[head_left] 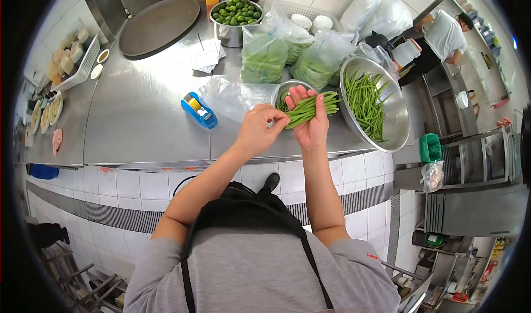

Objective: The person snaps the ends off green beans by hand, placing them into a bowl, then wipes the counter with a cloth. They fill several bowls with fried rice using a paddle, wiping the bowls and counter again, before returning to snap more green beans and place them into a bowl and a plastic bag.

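Observation:
A bundle of green beans (311, 109) lies across the palm of my right hand (311, 123), whose fingers curl up around it. My left hand (264, 126) pinches the left ends of the same beans between thumb and fingers. Just right of my hands, a large steel colander (395, 119) is tilted and holds many loose green beans (365, 105). Behind my hands is a small metal bowl (283, 89), partly hidden by them. Filled plastic bags of green produce (264, 58) stand behind it.
A blue tape dispenser (199, 110) rests on the steel counter (144, 114), near a clear plastic bag (229, 94). Farther back are paper slips (207, 55), a round dark tray (159, 27) and a pot of limes (228, 35). A person (442, 33) bends at the upper right.

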{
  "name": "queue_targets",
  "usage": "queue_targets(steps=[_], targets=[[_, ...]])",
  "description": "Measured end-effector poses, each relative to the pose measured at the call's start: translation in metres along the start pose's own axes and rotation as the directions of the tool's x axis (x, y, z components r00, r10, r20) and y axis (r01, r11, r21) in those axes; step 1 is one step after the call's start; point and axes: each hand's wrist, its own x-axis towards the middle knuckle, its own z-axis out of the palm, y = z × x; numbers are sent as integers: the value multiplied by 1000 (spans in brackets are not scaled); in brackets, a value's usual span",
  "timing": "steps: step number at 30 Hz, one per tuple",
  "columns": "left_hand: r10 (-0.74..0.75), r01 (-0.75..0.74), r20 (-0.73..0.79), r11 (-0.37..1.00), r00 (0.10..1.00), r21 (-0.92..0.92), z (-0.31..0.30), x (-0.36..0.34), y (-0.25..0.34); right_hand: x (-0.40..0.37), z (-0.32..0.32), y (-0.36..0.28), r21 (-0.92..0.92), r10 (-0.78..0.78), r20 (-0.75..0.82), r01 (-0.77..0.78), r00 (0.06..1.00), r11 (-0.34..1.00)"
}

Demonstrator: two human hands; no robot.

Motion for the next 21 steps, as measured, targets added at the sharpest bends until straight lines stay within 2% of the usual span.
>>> queue_targets(steps=[2, 3, 4, 5, 6, 7, 9, 11, 12, 13, 15, 19, 21], targets=[[62, -59, -48, 996, 997, 70, 4, 1, -7, -1, 5, 1, -27, -34, -12, 33, 999, 999], [124, -111, -91, 984, 988, 141, 6, 3, -12, -4, 7, 4, -266, -156, 4, 151, 988, 952], [131, -118, -85, 983, 988, 140, 9, 6, -17, -6, 9, 7, -486, -272, 43, 258, 961, 835], [178, -150, -100, 958, 979, 243, 12, 10, -21, -8, 11, 10, -587, -373, 104, 359, 922, 725], [226, -177, -110, 923, 968, 341, 15, 14, -26, -8, 12, 9, -590, -382, 102, 365, 918, 720], [229, -183, -105, 925, 968, 334, 19, 18, -32, -9, 13, 5, -553, -423, 42, 374, 905, 745], [49, -27, -56, 941, 997, 338, 25, 28, -37, -8, 9, -5, -520, -462, -17, 387, 887, 762], [38, -37, 1, 947, 999, 319, 40, 37, -36, -5, -1, -21, -418, -263, -192, 163, 945, 894], [33, -48, 53, 950, 998, 309, 44, 41, -34, -5, -7, -27, -421, -253, -187, 155, 949, 894], [29, -38, 34, 949, 999, 312, 48, 44, -38, -3, -13, -31, -397, -222, -219, 122, 950, 910], [162, -108, -108, 914, 981, 391, 53, 48, -44, 0, -21, -40, -389, -164, -233, 63, 958, 919], [133, -52, -106, 828, 985, 559, 34, 28, -39, 1, -30, -57, -313, 21, -256, -104, 966, 944], [165, -9, -190, 778, 968, 628, 37, 16, -32, 0, -29, -61, -274, 98, -258, -170, 961, 947]])
